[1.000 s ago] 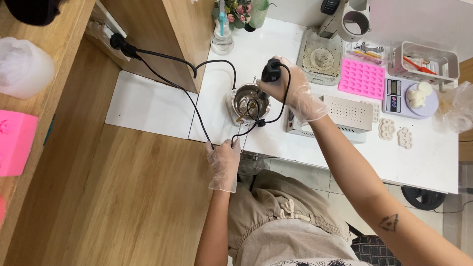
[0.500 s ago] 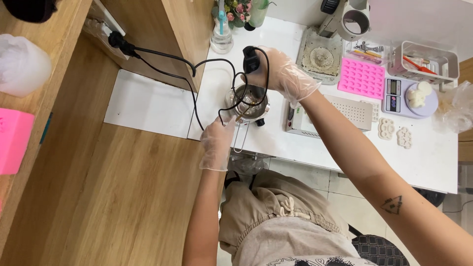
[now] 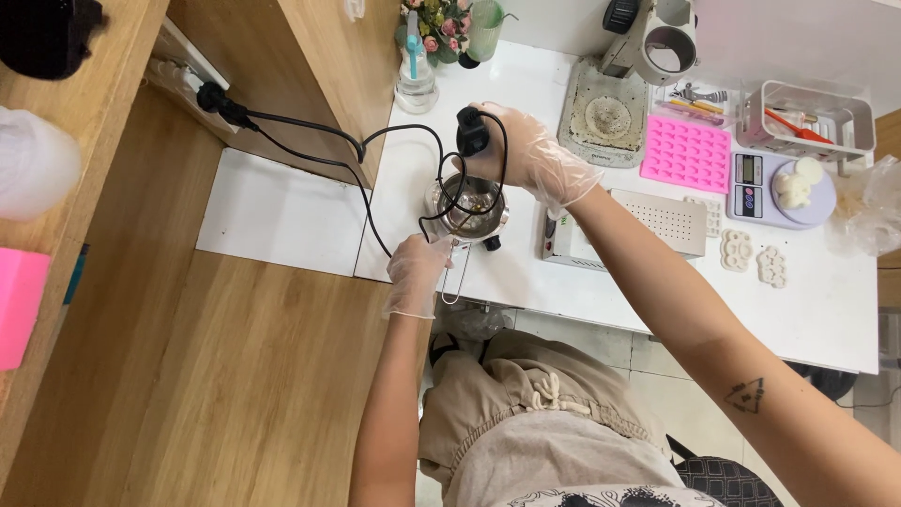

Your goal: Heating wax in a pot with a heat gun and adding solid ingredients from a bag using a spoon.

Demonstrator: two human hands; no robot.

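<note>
1. White table (image 3: 582,282) runs across the right of the view, with a wooden counter (image 3: 235,376) to its left.
2. On the table's far right sit a pink silicone mould (image 3: 687,153), a small digital scale (image 3: 765,183) and a white perforated box (image 3: 657,221).
3. Steel pot (image 3: 469,207) stands on the table near its left edge, its wire handle pointing toward the person.
4. Right hand (image 3: 535,155), in a clear glove, is closed around a black handheld tool (image 3: 472,131), held just above the pot's rim.
5. Left hand (image 3: 418,272), also gloved, curls at the base of the pot's handle; whether it grips the handle or the cable I cannot tell.
6. Black cable (image 3: 375,141) loops from the tool, over the pot, and back to a wall socket (image 3: 211,94) on the wooden side.
</note>
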